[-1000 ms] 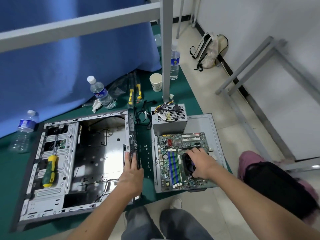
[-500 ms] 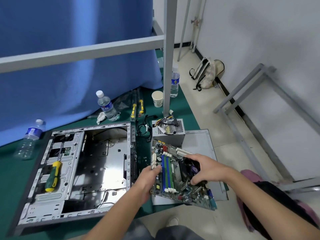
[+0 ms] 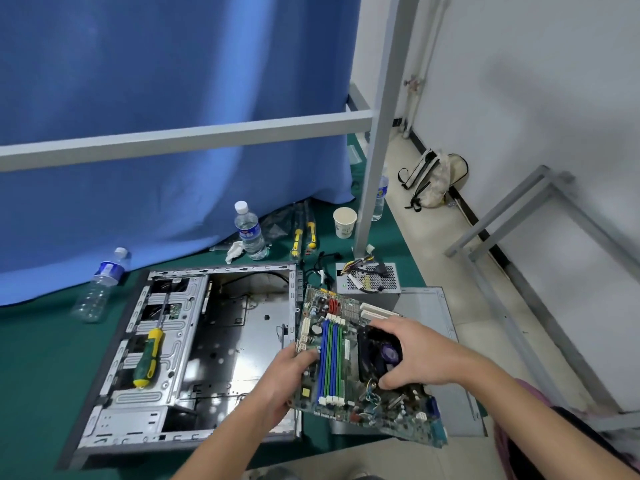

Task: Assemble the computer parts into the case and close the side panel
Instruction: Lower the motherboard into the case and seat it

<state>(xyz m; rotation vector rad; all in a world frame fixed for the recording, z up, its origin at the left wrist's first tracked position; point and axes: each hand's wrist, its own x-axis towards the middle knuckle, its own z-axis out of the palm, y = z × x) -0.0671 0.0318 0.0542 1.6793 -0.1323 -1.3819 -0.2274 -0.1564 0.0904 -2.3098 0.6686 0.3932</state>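
The green motherboard with blue and green memory slots (image 3: pixel 346 355) is held in the air, tilted, above the right wall of the open grey steel computer case (image 3: pixel 194 344) and the flat grey side panel (image 3: pixel 429 306). The left hand (image 3: pixel 291 379) pinches the board's left edge, thumb on top. The right hand (image 3: pixel 415 351) curls its fingers round the black cooler fan (image 3: pixel 379 355).

Step in hand: carrying the board to the case. The next move likely calls for levelling it over the bare case floor and lowering it onto the mounts. The green-and-yellow screwdriver (image 3: pixel 147 358) lies on the drive bays, and the grey power supply (image 3: pixel 370 282) rests behind the panel.
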